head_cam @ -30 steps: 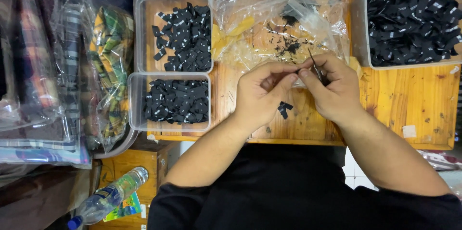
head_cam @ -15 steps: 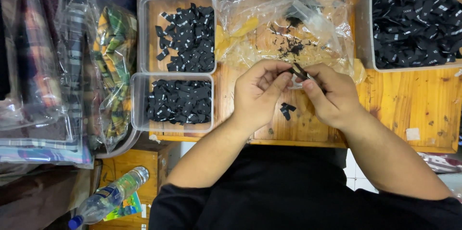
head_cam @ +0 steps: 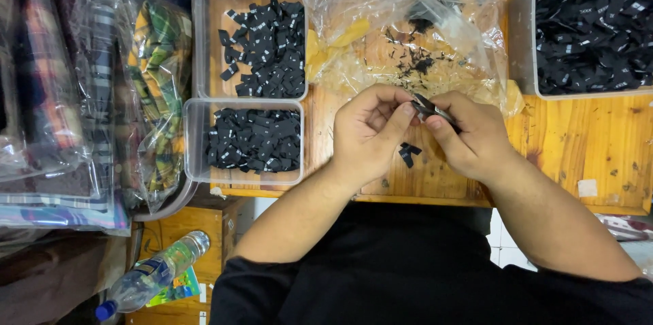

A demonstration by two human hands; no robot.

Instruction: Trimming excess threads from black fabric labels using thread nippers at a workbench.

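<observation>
Presently, left hand [head_cam: 367,134] and right hand [head_cam: 473,136] pinch a small black label [head_cam: 426,106] between their fingers; a slackened grip could drop it among the loose labels [head_cam: 409,153] on the worktop [head_cam: 578,148].

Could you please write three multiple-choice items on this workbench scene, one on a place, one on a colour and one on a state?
1. Where do the loose black labels on the bare wooden table lie?
A. Between the two hands
B. Inside the clear plastic bag
C. Beside the water bottle

2. What colour is the cap of the water bottle?
A. Red
B. Blue
C. White

3. What is the right hand doing?
A. Resting flat and open on the table
B. Gripping a small dark metal tool
C. Lifting a tub

Answers:
1 A: the small pieces sit on bare wood between the left hand and the right hand.
2 B: the cap at the bottle's lower end is blue.
3 B: its fingers close on the small dark metal tool, which the left hand's fingertips also meet.
</observation>
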